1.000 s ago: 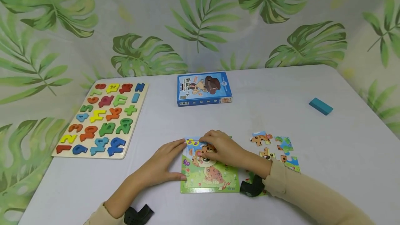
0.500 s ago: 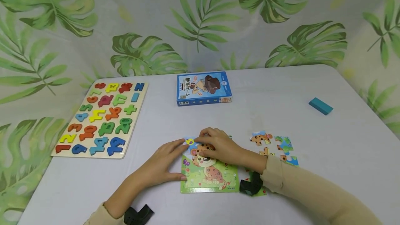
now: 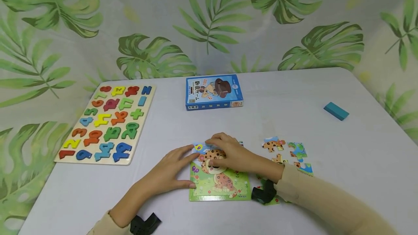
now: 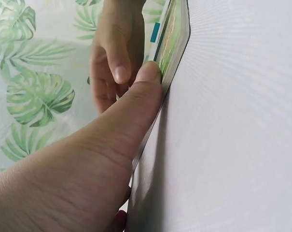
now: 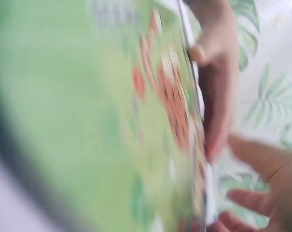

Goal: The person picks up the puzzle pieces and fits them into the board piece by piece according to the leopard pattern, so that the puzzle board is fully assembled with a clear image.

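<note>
A square leopard jigsaw puzzle [image 3: 240,188] lies flat in front of me, in a thin tray-like board. My left hand [image 3: 171,171] steadies its left side, fingertips at the upper left corner and thumb lower down. In the left wrist view that thumb [image 4: 148,72] lies on the board's edge. Across the puzzle's top reaches my right hand [image 3: 233,155], thumb and fingers apart, touching the pieces around the leopard's head. It hides the upper right of the picture. The right wrist view shows its spread fingers [image 5: 252,200] at the puzzle's far side.
Loose puzzle pieces [image 3: 273,145] lie to the right, partly under my right forearm. A wooden number board [image 3: 138,148] is at the left, a blue box [image 3: 213,91] at the back and a teal block [image 3: 336,111] at the far right. Black devices [image 3: 145,224] sit at both wrists.
Under my right fingers, a piece with the leopard's ear has slid left and now lines up with the face. The right fingers shifted left, then slightly back. My left hand has stayed put.
</note>
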`<action>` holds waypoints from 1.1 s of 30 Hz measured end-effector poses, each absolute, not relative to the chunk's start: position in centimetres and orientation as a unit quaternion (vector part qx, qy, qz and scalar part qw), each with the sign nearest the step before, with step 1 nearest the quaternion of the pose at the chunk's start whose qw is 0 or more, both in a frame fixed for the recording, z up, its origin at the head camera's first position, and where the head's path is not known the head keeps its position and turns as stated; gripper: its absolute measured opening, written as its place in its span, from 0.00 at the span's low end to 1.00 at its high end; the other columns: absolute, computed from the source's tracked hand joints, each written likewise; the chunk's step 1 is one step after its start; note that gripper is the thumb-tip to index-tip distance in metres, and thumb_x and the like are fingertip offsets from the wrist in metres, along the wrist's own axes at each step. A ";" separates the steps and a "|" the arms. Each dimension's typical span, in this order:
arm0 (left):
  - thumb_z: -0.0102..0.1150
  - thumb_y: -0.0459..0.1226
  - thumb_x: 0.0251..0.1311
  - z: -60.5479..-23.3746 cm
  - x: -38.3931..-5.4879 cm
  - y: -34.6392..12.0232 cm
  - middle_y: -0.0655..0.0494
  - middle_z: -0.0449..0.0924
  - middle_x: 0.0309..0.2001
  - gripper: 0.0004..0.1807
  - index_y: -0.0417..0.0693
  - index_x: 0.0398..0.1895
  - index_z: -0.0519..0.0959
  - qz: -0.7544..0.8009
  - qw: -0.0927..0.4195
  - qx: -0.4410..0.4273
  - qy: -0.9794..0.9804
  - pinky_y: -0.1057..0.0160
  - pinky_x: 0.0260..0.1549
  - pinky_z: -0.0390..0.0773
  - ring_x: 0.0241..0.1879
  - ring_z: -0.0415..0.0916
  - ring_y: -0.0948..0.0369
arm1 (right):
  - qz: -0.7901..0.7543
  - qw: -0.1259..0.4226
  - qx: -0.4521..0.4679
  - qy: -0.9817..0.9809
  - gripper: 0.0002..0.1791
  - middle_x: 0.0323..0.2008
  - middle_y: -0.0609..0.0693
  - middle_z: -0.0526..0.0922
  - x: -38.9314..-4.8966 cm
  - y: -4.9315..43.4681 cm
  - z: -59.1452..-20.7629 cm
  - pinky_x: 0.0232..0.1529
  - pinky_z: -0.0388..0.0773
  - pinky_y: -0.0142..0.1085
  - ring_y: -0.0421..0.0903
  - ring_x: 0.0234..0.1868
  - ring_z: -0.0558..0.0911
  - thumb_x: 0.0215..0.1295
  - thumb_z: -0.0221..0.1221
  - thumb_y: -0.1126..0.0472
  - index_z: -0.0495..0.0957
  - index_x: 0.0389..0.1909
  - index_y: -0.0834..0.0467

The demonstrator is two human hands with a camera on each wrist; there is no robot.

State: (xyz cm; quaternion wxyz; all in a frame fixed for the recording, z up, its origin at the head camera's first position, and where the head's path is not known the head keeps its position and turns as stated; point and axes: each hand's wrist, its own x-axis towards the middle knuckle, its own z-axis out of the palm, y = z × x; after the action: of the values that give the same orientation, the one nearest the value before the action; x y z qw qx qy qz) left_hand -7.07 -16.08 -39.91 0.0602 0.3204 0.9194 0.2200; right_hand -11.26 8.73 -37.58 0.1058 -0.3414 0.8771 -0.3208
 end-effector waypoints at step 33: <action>0.55 0.65 0.43 -39.6 -6.9 -15.8 0.55 0.48 0.68 0.48 0.57 0.67 0.57 0.228 0.065 0.308 0.921 0.52 0.60 0.50 0.65 0.46 0.55 | -0.357 0.061 -0.207 0.909 0.31 0.56 0.55 0.67 -11.2 25.3 -38.0 0.45 0.69 0.50 0.53 0.50 0.71 0.56 0.61 0.55 0.64 0.60 0.58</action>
State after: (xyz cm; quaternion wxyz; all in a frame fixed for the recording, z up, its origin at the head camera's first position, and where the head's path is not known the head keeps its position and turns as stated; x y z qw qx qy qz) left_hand -6.95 -15.85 -39.64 0.0646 0.3079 0.9214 0.2282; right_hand -11.18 25.27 -38.02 0.0607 -0.2070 0.9087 -0.3573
